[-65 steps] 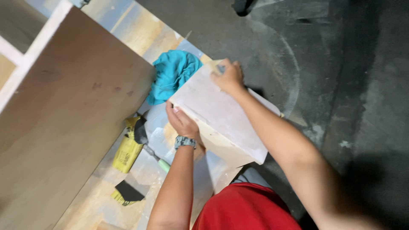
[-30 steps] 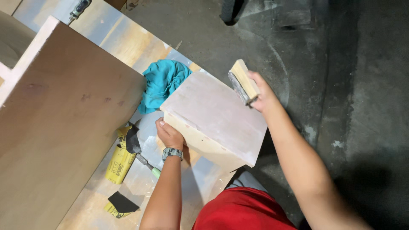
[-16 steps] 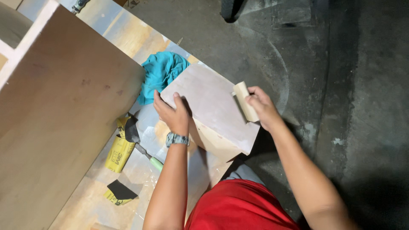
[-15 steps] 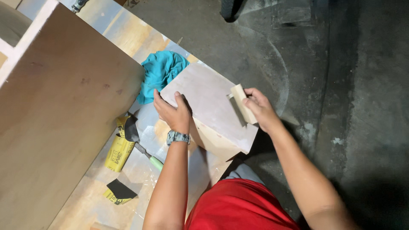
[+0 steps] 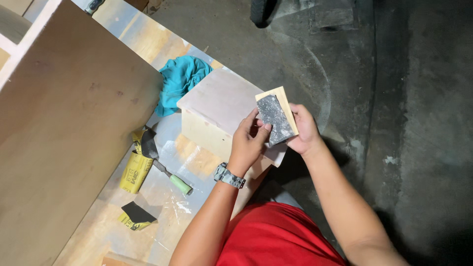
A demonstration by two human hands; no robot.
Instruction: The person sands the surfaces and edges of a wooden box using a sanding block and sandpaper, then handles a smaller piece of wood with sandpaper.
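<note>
Floor: dark grey concrete floor fills the right side, with lots of open room there.
Work top: a shiny, scratched work sheet runs from the top left down to the bottom, under the things.
Big board: a large brown wooden panel stands at the left and covers most of that side; its right edge comes close to the box.
Box: a small wooden box sits on the work top near the middle, its flat pale side facing up. I cannot tell what is in it.
Cloth: a teal rag lies bunched just beside the box, between the box and the big board.
Shirt: a red shirt shows at the bottom.
Right hand: the right hand holds a sanding block above the right corner of the box, with the grey rough side turned up.
Left hand: the left hand pinches the grey sandpaper on the block with its fingertips; a watch is on the wrist.
Small things: a yellow sandpaper roll, a green-handled tool and a black sandpaper scrap lie in the narrow gap between the board and the arm.
</note>
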